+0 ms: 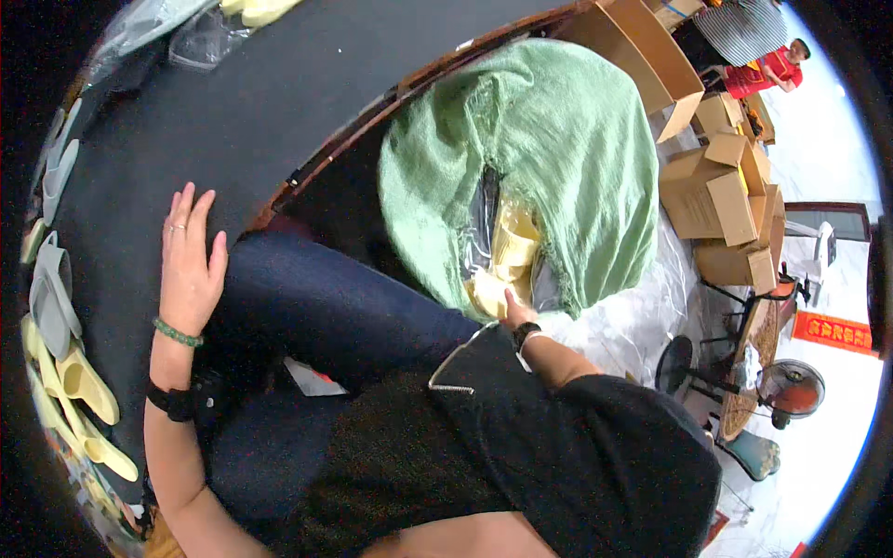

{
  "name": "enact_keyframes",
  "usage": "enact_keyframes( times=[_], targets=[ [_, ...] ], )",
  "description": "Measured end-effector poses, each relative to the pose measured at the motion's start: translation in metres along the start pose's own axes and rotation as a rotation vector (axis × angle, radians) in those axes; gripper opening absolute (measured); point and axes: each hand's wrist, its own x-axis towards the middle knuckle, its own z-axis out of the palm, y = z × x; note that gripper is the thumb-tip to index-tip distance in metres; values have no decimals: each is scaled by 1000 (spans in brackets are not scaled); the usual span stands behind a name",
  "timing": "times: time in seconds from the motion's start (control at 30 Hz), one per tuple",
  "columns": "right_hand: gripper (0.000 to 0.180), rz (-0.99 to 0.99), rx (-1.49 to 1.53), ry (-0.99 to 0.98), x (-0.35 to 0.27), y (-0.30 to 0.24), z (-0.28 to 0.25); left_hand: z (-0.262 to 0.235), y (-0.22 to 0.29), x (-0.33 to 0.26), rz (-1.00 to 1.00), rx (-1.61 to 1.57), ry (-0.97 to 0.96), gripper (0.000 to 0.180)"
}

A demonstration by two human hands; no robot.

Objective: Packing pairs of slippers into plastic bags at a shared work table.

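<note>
Two hands in view. Left hand [189,260] lies flat, fingers spread, holding nothing, on the dark worktop [279,84]. Right hand [514,312] reaches into the slit of the big green woven sack [558,139] beside the person's knee; fingers are hidden inside, so can't tell if they're closed on anything.

Sack: soft coarse cloth with a clear plastic liner [484,219] showing at the opening, stuffed with pale yellow moulded pieces [510,256]. Judging by the bulge, it's full.

Handling guess: the pieces look light, flexible, smooth, not fragile. Likely easiest to pinch by an edge through the slit; the liner film may be slippery and snag.

More yellow pieces [88,395] and grey ones [51,293] lie in a row along the worktop's left rim. Cardboard boxes [721,195] are stacked well apart to the right; contents not visible.
</note>
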Motion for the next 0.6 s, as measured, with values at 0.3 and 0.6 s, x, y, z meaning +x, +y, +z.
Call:
enact_keyframes(
  times=[0.3,0.6],
  targets=[
    [73,13,1806,-315,51,12,27,-22,13,-16,-118,36,-110,53],
    [58,-72,1441,-399,-29,-5,-37,-20,0,-33,-86,-8,53,56]
  ],
)
